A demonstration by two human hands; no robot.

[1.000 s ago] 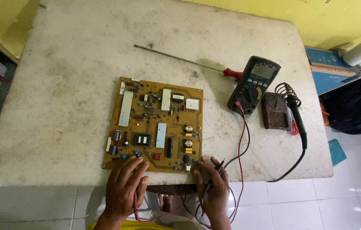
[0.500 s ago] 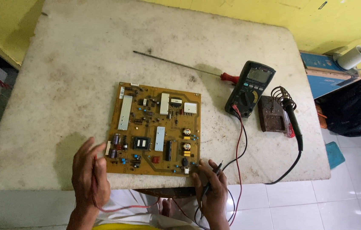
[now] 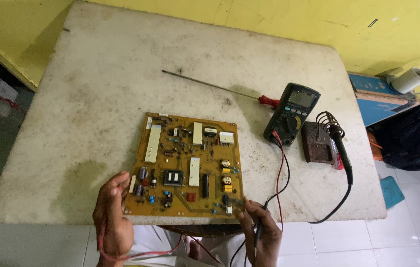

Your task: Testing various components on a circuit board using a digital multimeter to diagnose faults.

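Note:
A yellow-brown circuit board [image 3: 187, 165] with capacitors, heat sinks and coils lies near the front edge of a worn white table [image 3: 111, 99]. My left hand [image 3: 112, 217] rests at the board's front left corner, fingers curled, with a red lead running under it. My right hand [image 3: 261, 232] is at the board's front right corner, closed around a black test probe [image 3: 258, 232]. Red and black leads [image 3: 281, 168] run from there up to a dark multimeter [image 3: 291, 113] to the right of the board.
A long screwdriver [image 3: 220, 89] with a red handle lies behind the board. A soldering iron [image 3: 341, 151] rests in a rusty stand [image 3: 317, 141] at the right. A white mug [image 3: 409, 79] sits on a blue box [image 3: 375, 99] beyond the table.
My left hand has slid from the board's front middle to its front left corner. The right hand stays at the front right corner with the probe. The view has shifted slightly.

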